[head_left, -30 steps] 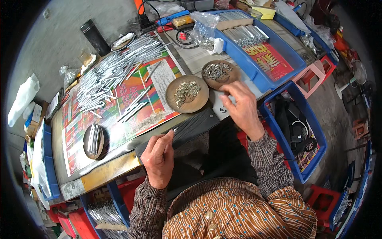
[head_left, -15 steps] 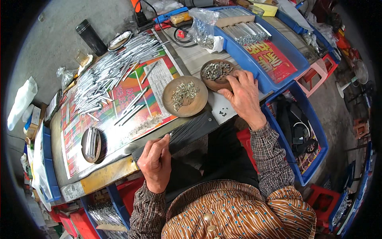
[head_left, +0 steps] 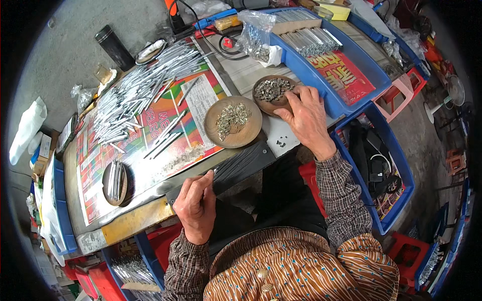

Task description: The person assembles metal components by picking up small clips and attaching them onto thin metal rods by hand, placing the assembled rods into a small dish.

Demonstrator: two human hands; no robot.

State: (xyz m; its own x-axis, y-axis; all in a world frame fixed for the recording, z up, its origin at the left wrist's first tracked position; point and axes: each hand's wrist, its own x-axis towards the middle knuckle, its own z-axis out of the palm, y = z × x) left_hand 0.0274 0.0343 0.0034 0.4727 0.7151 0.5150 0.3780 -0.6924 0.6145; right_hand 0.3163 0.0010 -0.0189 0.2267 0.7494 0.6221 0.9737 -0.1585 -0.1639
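My left hand [head_left: 196,208] is closed in a pinch at the table's front edge, beside a black strip [head_left: 246,163]. A tiny bright tip shows at its fingertips; the rest of what it holds is hidden. My right hand [head_left: 307,120] reaches to the near right rim of a round brown bowl [head_left: 267,108] of small dark metal pieces [head_left: 272,89]. Its thumb and index finger are apart, and I see nothing between them. Left of that bowl stands a wider shallow wooden dish [head_left: 213,131] with small pale brass-coloured pieces [head_left: 234,119].
Many slim silvery rods [head_left: 145,83] lie piled on a colourful printed sheet [head_left: 188,135]. A small oval dish [head_left: 124,193] holds several more. A long blue tray [head_left: 359,103] with bundled rods stands back right; a blue bin [head_left: 407,198] sits beside my right arm. Loose dark bits [head_left: 281,144] lie near the edge.
My right hand has shifted very slightly at the bowl's rim, its thumb and index finger still over it. My left hand stays almost in place.
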